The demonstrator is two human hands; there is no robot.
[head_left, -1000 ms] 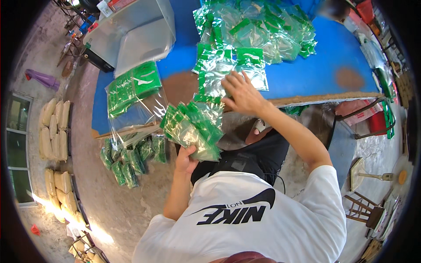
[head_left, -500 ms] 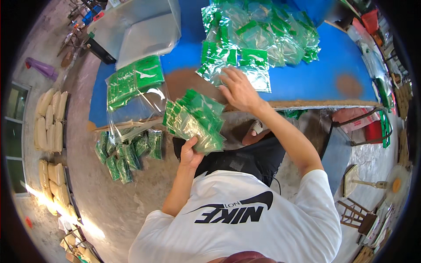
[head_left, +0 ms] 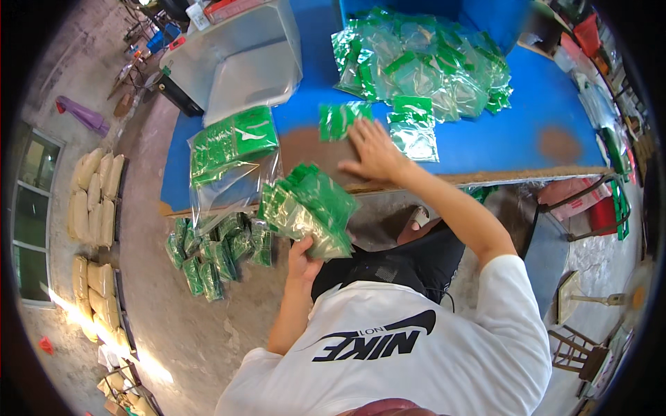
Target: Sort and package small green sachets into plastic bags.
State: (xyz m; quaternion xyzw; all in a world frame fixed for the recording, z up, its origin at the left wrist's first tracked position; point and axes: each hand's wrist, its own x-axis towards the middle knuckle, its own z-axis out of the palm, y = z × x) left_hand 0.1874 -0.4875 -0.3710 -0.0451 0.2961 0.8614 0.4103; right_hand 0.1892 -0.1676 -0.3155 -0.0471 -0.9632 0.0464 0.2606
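Observation:
A fanned stack of green-and-clear plastic packets is gripped at its lower end by my left hand, held in front of the table edge. My right hand reaches over the blue table, fingers spread, its fingertips on or just over a single green packet; contact is hard to make out. Right of that hand another green-topped packet lies flat. Beyond them spreads a big loose heap of such packets. To the left, a clear bag with green packets inside hangs partly over the table edge.
A translucent plastic bin lies on the blue table at the far left. Several filled green bundles sit below the table's left front edge. Tan sacks are stacked on the floor at left, and a wooden stool stands at right.
One packet has come away from the heap's near edge and lies leftward under my right fingertips. My left hand still holds the stack. The whole view has shifted slightly.

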